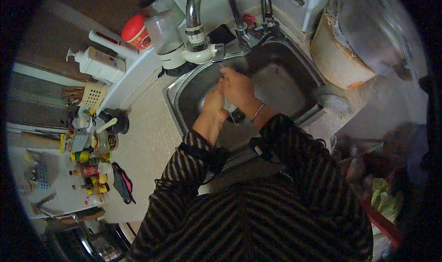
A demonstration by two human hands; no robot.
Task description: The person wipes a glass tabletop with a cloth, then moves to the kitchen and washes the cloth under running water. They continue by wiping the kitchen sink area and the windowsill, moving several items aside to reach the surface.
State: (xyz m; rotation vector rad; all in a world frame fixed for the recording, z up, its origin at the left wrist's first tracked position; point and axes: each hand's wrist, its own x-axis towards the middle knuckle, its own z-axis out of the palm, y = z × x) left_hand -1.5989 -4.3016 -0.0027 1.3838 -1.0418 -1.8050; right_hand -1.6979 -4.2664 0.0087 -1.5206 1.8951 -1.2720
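Both hands are together over a stainless steel sink (276, 86), below a tap-mounted water filter (202, 53). My left hand (214, 101) is on the left, its fingers meeting those of my right hand (238, 84). A thin streak, perhaps water, shows between the filter outlet and my right fingertips. The hands are blurred and overlap, so whether either holds something cannot be made out. Beneath my right wrist, a dark round piece (237, 116) shows at the sink's bottom, probably the drain. The chrome tap (194, 10) arches above the filter.
A large pot-like vessel (336, 55) stands right of the sink, with a mesh strainer (333, 100) nearby. Along the left are a pump bottle (102, 63), a red-lidded jar (136, 30), several condiment bottles (91, 170) and a dark pink-lined mitt (122, 183). Leafy vegetables (381, 194) lie lower right.
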